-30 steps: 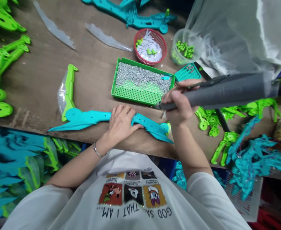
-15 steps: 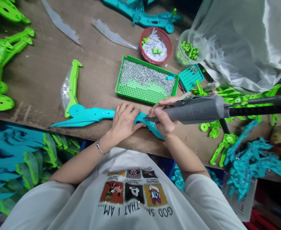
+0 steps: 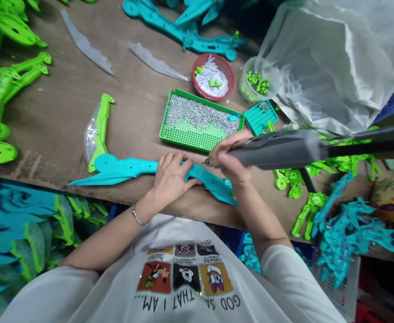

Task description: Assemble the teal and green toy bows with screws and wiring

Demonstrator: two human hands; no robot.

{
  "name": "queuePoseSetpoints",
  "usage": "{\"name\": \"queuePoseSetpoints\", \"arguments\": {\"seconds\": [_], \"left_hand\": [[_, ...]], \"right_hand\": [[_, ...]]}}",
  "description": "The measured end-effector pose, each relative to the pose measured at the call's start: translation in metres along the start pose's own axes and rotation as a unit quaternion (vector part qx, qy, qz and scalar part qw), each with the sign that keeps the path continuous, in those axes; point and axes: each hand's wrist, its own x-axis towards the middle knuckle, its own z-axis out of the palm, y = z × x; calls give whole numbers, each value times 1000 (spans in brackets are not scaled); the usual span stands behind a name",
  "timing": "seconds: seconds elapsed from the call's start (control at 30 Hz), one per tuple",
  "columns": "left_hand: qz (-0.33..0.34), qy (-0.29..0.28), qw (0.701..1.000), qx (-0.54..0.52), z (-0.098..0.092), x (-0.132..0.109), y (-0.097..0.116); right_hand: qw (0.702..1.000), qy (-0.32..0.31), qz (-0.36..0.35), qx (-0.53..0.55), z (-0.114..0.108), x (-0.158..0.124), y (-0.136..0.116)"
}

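A long turquoise plastic toy piece, shaped like a bow with winged ends, lies along the near edge of the table. My left hand rests across its middle, fingers over the far side and thumb on the near side, gripping it. Small holes show along its surface. In my right hand is a grey electric screwdriver, held nearly level. Its tip is just off the far edge of the piece, right of my left fingers. Beyond my hands sits a green tray of small silver screws.
A red basket of white strips and a clear tub of green parts stand behind the tray. Left lies a lime green part with a clear blade. Lime parts and turquoise parts crowd the right. A white plastic bag stands back right.
The screwdriver's tip was on the turquoise piece and is now lifted away from it. My left hand keeps its hold. The whole view has shifted slightly with my head.
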Motion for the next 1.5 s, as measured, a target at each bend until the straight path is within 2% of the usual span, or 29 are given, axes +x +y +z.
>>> {"name": "queuePoseSetpoints", "arguments": {"seconds": [0.1,0.2,0.33,0.47,0.97,1.23,1.37,1.5], "left_hand": [[3,-2,1000,8,-1,1,0],[9,1,1000,2,-2,1,0],[10,6,1000,-10,-2,1,0],[10,11,1000,-8,-1,0,0],[11,8,1000,-13,1,-1,-1],[15,10,1000,-5,0,1,-1],[10,-11,1000,0,-5,1,1],[14,-21,1000,14,-9,-1,17]], "right_hand": [[979,155,-113,-63,-15,25,10],[965,210,-108,-112,-28,41,29],[966,212,-97,-110,-33,47,47],[961,225,-84,-140,-34,49,53],[967,203,-68,-139,-30,57,50],[966,210,-43,-144,-30,59,59],[964,216,-70,-138,-27,61,49],[966,219,-101,-93,-23,47,15]]}}
